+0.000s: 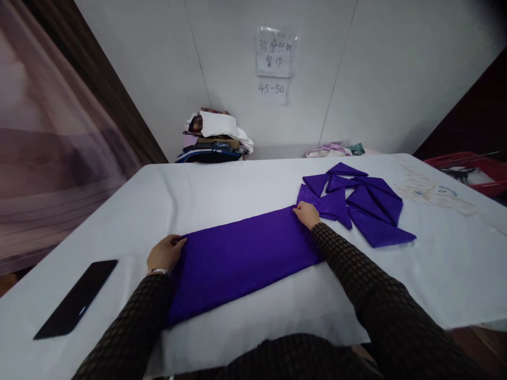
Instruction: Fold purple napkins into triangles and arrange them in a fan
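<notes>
A purple cloth napkin (245, 258), folded into a long rectangle, lies slanted on the white-covered table in front of me. My left hand (166, 253) pinches its far left corner between thumb and fingers. At the far right corner, my right hand (307, 214) is closed on the napkin's edge in the same way. Just beyond the right hand is a group of purple napkins (372, 203) folded into triangles and pointed shapes, some overlapping.
A dark flat phone-like slab (77, 298) lies left of my left arm. Behind the table's far edge stand a stack of folded clothes (217, 137) and a smaller cloth pile (332, 150). A red basket (471, 171) is at the right; a sheer curtain (55, 137) hangs left.
</notes>
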A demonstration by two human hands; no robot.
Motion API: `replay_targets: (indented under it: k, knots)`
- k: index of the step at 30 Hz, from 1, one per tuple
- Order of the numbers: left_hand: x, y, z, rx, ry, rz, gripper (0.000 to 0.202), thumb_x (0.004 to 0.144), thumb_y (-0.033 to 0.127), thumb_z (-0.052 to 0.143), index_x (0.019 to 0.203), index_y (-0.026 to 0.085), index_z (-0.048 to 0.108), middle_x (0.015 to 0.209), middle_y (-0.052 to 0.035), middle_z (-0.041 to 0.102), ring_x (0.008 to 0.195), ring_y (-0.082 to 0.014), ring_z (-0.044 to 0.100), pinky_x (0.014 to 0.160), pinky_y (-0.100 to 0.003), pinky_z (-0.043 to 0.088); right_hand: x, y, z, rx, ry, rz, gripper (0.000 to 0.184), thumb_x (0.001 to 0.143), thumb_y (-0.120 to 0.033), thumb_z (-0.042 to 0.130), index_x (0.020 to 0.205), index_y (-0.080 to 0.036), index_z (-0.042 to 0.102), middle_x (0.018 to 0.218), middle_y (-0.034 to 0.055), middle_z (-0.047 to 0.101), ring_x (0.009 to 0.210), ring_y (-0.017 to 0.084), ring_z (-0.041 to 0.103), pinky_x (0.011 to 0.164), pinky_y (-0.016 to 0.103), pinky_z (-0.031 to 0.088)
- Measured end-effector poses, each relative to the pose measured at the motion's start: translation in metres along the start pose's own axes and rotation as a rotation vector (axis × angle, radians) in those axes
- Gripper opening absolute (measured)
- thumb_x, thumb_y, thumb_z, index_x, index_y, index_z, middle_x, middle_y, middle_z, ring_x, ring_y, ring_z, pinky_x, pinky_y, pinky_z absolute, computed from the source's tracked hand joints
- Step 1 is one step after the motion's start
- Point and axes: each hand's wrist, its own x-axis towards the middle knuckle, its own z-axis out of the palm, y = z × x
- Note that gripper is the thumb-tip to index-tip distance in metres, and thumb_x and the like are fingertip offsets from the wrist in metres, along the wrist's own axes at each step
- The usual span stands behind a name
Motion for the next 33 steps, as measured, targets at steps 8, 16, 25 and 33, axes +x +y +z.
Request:
replay_targets:
  k: [8, 16, 25, 33]
  knots:
    - [0.002, -0.004, 0.003, -0.030, 0.038, 0.012, 0.034, 0.075, 0.044, 0.053, 0.096, 0.021, 0.068, 0.091, -0.0074, 0.072, 0.084, -0.0254, 0.065, 0.070, -0.033, 0.050, -0.002, -0.004, -0.003, -0.022, -0.010, 0.019, 0.024, 0.086, -0.029, 0.046, 0.097, -0.018, 0.065, 0.099, 0.0100, 0.069, 0.094, 0.023, 0.062, 0.074, 0.028, 0.042]
    - [-0.012, -0.004, -0.009, -0.214, 0.065, 0.080, 0.039, 0.073, 0.041, 0.053, 0.102, 0.017, 0.065, 0.096, -0.0064, 0.071, 0.083, -0.0205, 0.066, 0.079, -0.031, 0.051, -0.010, -0.006, -0.015, -0.020, -0.001, -0.005, 0.025, 0.087, -0.028, 0.047, 0.102, -0.016, 0.062, 0.100, 0.0122, 0.069, 0.096, 0.024, 0.062, 0.077, 0.030, 0.043]
    - [-0.129, 0.034, 0.029, -0.026, -0.021, 0.707, 0.050, 0.084, 0.047, 0.050, 0.125, 0.019, 0.053, 0.138, -0.0108, 0.049, 0.131, -0.0259, 0.039, 0.109, -0.047, 0.030, -0.118, -0.064, 0.014, 0.293, -0.144, -0.758, 0.035, 0.089, -0.033, 0.049, 0.120, -0.017, 0.056, 0.121, 0.0110, 0.061, 0.111, 0.020, 0.056, 0.095, 0.033, 0.041]
    - [-0.157, 0.046, 0.046, 0.100, -0.120, 0.639, 0.061, 0.088, 0.054, 0.041, 0.137, 0.018, 0.041, 0.149, -0.0127, 0.033, 0.139, -0.0277, 0.023, 0.112, -0.053, 0.018, -0.177, -0.072, 0.042, 0.070, -0.237, -0.942, 0.060, 0.091, -0.051, 0.039, 0.139, -0.016, 0.042, 0.150, 0.0144, 0.029, 0.139, 0.028, 0.020, 0.110, 0.051, 0.015]
